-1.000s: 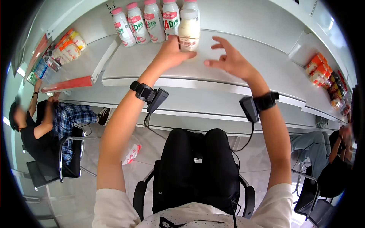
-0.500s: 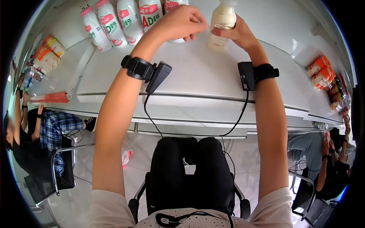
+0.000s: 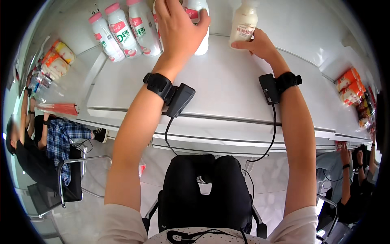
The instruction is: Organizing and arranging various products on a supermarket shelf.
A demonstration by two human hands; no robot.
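Observation:
My left hand (image 3: 178, 34) is spread over the right end of a row of white drink bottles with pink labels. Its thumb lies across the rightmost bottle (image 3: 202, 44), and its fingertips run out of the top of the picture. Whether it touches the bottles is unclear. Most of the bottle behind this hand is hidden. To the left stand a pink-capped bottle (image 3: 144, 37), another one (image 3: 123, 34) and a third (image 3: 106, 38). My right hand (image 3: 258, 45) grips a cream-coloured milk drink bottle (image 3: 244, 22) low near its base; that bottle's top is cut off.
A white table (image 3: 223, 89) lies under my hands, its front edge before my lap. Orange packs (image 3: 350, 87) sit at the right, more orange and yellow packs (image 3: 57, 61) at the left, near a red flat item (image 3: 59, 108). People sit on both sides.
My left hand has moved left, from the gap beside the cream bottle onto the row. My right hand now grips lower on the cream bottle, whose printed label has turned into view.

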